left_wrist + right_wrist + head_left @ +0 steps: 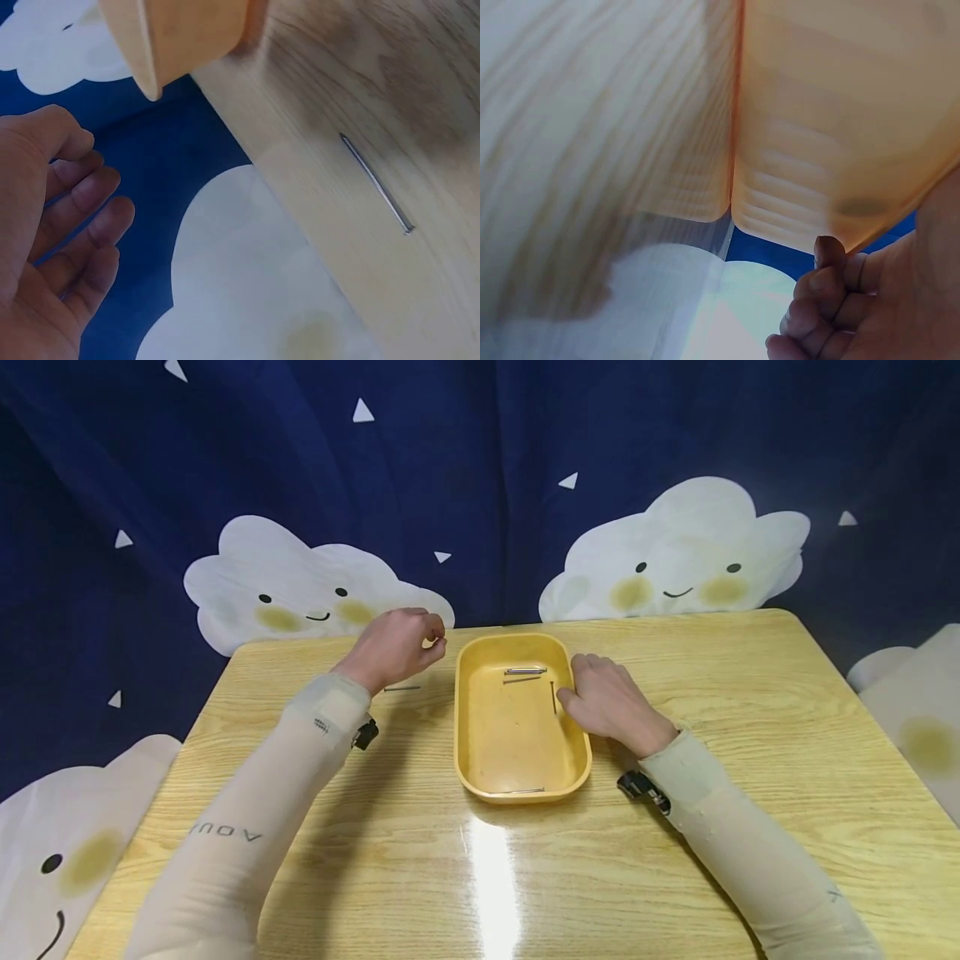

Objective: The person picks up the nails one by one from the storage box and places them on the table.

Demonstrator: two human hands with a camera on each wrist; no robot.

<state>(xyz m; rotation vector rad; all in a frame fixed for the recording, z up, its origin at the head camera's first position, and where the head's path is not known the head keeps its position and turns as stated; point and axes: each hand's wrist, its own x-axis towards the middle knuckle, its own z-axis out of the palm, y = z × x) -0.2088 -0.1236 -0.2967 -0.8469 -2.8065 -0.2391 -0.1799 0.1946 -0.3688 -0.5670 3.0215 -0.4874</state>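
Observation:
A yellow plastic tray (517, 752) stands on the wooden table with several nails (525, 672) lying in it. My right hand (611, 702) is at the tray's right rim, thumb over the inner side, curled fingers (802, 311) along the outer wall. The thumb is hidden in the right wrist view. To the left of the tray, my left hand (397, 647) hovers above the table's far side, fingers loosely bent and nothing visible between them. One loose nail (376, 184) lies on the table below that hand, also seen near the wrist in the head view.
The wooden table (712, 693) reaches to a dark blue curtain (480, 460) printed with clouds and triangles at the back. A bright light reflection (491, 885) shows in front of the tray. Both wrists carry small black devices (643, 789).

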